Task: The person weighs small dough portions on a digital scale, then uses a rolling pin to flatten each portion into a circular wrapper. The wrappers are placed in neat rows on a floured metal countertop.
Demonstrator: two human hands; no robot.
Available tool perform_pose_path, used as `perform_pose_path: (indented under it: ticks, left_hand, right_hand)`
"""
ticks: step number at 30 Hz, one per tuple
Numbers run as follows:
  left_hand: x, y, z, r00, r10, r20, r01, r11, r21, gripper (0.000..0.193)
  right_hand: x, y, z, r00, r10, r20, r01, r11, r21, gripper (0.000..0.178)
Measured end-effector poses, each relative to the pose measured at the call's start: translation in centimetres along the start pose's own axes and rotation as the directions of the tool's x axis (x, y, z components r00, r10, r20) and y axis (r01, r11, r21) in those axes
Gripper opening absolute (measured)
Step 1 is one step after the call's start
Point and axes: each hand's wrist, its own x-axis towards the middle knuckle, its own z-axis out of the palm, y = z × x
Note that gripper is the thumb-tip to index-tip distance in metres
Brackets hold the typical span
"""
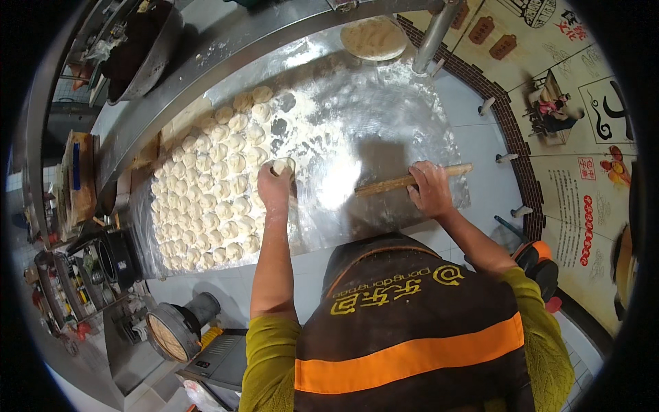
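Many pale dough pieces (218, 170) lie in close rows over the left part of a floured metal worktop (329, 103). At the right edge of these rows, my left hand (274, 187) has its fingers closed around one dough piece (283, 164), low over the surface. My right hand (432, 189) grips a slim wooden rolling pin (384, 185) near its right half. The pin slants slightly up to the right, and its right end reaches the table's right side. Loose flour (295, 127) is scattered between the rows and the bare metal.
A round, flour-dusted board (374, 38) sits at the far edge beside a metal post (436, 38). A metal shelf (226, 58) crosses above the far left, with a large metal bowl (154, 58) on it. Black-rimmed round equipment (171, 329) stands below left.
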Motion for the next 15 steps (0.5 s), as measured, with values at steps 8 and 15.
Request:
perform_pose_path:
  ticks: [8, 15]
  left_hand:
    - [2.9, 0.2, 0.4, 0.990, 0.105, 0.091, -0.115, 0.988, 0.106, 0.033]
    - [2.1, 4.0, -0.4, 0.925, 0.362, 0.115, -0.380, 0.882, 0.280, 0.041]
  right_hand:
    - [0.0, 0.4, 0.5, 1.000, 0.014, 0.020, -0.014, 1.000, 0.010, 0.046]
    - [-0.1, 0.5, 1.1, 0.998, 0.051, 0.036, -0.049, 0.998, -0.037, 0.046]
